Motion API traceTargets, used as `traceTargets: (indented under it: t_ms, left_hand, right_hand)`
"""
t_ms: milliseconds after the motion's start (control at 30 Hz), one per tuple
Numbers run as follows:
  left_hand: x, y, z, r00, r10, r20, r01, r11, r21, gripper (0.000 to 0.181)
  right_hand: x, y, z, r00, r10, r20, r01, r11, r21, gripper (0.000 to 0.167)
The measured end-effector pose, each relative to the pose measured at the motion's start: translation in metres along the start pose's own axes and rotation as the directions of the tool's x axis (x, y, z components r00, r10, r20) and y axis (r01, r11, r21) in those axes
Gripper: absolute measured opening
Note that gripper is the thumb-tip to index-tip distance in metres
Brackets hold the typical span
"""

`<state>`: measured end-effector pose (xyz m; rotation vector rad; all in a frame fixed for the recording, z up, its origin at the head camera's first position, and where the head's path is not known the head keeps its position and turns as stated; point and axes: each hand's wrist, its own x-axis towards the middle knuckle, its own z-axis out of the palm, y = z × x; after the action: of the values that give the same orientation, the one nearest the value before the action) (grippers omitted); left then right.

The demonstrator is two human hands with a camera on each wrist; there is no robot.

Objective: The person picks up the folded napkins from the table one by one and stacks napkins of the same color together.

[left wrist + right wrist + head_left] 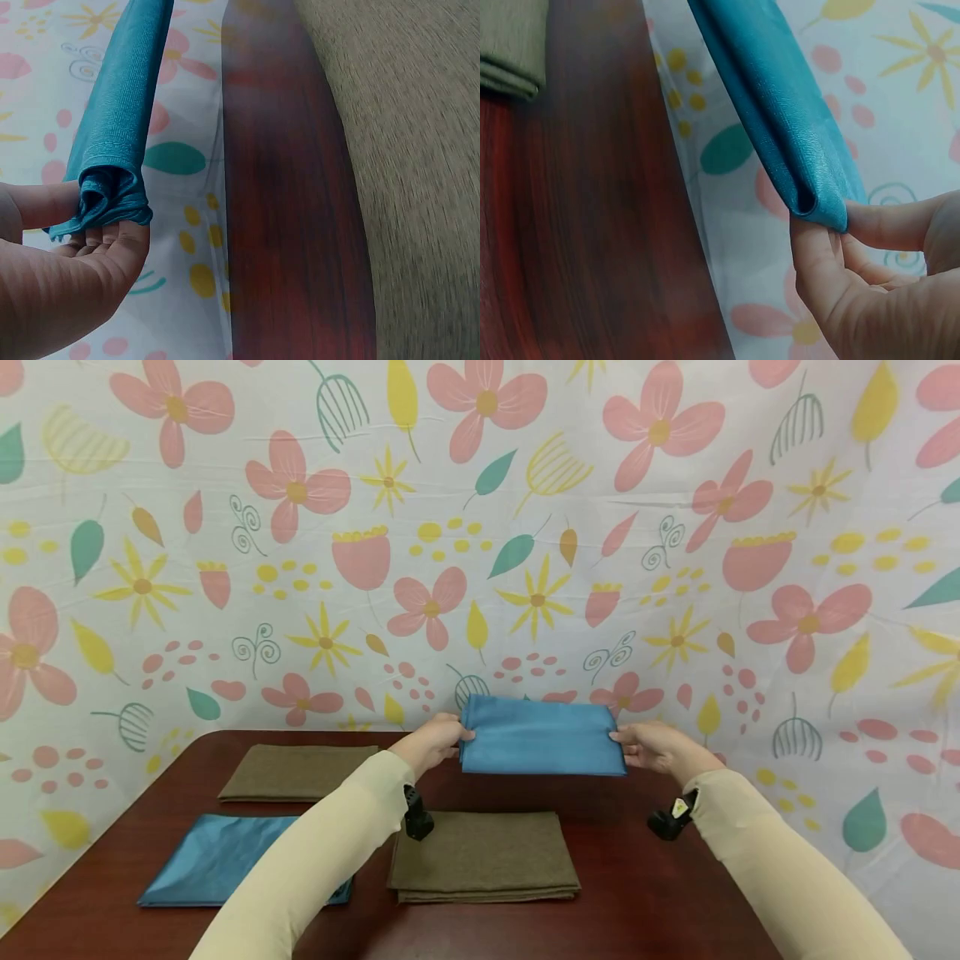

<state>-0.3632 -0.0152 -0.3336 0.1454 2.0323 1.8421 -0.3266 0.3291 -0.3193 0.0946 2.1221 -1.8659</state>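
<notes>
Between both hands a folded blue cloth (543, 737) is held up above the far part of the table. My left hand (435, 742) pinches its left end, thumb on one side and fingers on the other. At the opposite end my right hand (651, 745) pinches the cloth the same way. The left wrist view shows rolled, layered folds at the end of the blue cloth (116, 127). A rounded fold of the blue cloth (780, 112) sits between thumb and fingers in the right wrist view. Nearer me, below it, lies a folded brown cloth (483, 853).
Another folded brown cloth (292, 772) lies at the table's back left. In front of it is a second blue cloth (217, 860), partly hidden by my left sleeve. The dark red table (645, 893) ends at a flower-printed curtain (540, 527).
</notes>
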Motion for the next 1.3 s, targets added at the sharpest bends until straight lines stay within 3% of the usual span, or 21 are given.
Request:
traceTargets:
  t_ms: [133,300,500,800,1300]
  left_hand:
    - [-0.003,0.001,-0.008,1.0,0.024,-0.009,-0.024,1.0,-0.004,0.052]
    - [-0.006,0.0,-0.018,0.999,0.037,-0.017,-0.037,0.999,-0.022,0.051]
    - [-0.01,-0.001,-0.027,1.0,0.024,-0.019,-0.025,0.998,-0.061,0.052]
    - [-0.012,0.002,-0.036,0.999,-0.021,-0.037,0.016,0.992,-0.128,0.067]
    - [-0.039,0.003,-0.064,0.999,0.016,-0.045,-0.019,0.998,-0.055,0.062]
  right_hand:
    - [-0.002,-0.005,0.009,1.0,-0.008,-0.007,0.008,1.0,0.008,0.064]
    - [-0.002,-0.006,0.022,1.0,-0.009,-0.012,0.009,1.0,0.017,0.069]
    - [-0.001,-0.01,0.032,0.999,0.01,-0.031,-0.007,0.997,0.076,0.069]
    - [-0.002,-0.013,0.038,1.0,0.001,-0.011,0.0,0.997,0.074,0.069]
    - [0.0,-0.021,0.066,0.999,-0.019,0.05,0.012,0.991,0.13,0.068]
